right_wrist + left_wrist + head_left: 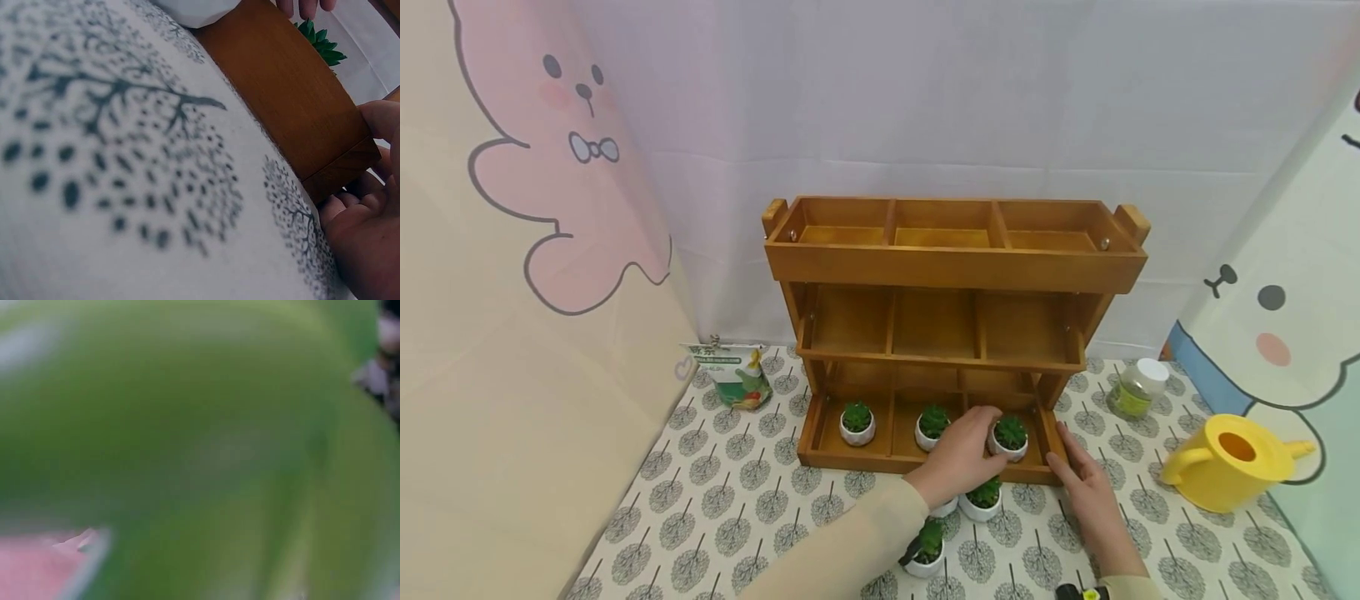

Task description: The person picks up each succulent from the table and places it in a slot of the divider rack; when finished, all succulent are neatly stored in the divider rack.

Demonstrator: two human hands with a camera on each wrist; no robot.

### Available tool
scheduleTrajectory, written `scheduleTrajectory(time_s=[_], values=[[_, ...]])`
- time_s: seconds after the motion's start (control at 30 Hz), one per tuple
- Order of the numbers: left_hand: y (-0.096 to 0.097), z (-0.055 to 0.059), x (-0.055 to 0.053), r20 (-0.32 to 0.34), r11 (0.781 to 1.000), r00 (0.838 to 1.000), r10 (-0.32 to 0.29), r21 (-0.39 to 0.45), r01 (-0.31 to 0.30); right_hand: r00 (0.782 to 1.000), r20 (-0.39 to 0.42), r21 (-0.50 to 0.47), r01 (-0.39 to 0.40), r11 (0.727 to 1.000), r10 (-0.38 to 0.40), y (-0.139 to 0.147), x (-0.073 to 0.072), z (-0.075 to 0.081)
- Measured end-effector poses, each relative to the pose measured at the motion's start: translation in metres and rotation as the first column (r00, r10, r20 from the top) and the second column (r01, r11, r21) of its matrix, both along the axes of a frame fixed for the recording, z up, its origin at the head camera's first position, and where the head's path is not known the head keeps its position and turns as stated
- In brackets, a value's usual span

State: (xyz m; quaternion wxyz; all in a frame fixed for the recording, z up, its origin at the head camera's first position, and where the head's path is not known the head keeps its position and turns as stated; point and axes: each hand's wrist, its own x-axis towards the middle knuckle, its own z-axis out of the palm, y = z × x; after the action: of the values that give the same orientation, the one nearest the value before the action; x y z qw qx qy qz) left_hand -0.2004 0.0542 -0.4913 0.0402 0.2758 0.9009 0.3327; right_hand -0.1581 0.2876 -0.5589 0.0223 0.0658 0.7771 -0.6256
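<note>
A three-tier wooden plant shelf stands in the head view, its tiers split into compartments. My left hand holds the left side of a small potted succulent in the bottom tier's right compartment, thumb and fingers around the white pot. Two more potted succulents sit in this tier, one in the left compartment and one in the middle. At the tier's right end, my right hand grips the wooden corner, seen closely in the right wrist view. Blurred green leaves fill the left wrist view.
Several potted succulents, one in front, stand on the patterned cloth below my left forearm. To the right are a yellow watering can and a white-lidded jar. A printed packet lies left of the shelf.
</note>
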Motion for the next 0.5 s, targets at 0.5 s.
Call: scheduleTrajectory(time_s=[0.5], values=[[-0.033,0.013,0.016,0.107,0.991,0.994,-0.004,0.130,-0.010,1.000,0.017,0.020,0.011,1.000,-0.011,0.000,-0.001,-0.001]])
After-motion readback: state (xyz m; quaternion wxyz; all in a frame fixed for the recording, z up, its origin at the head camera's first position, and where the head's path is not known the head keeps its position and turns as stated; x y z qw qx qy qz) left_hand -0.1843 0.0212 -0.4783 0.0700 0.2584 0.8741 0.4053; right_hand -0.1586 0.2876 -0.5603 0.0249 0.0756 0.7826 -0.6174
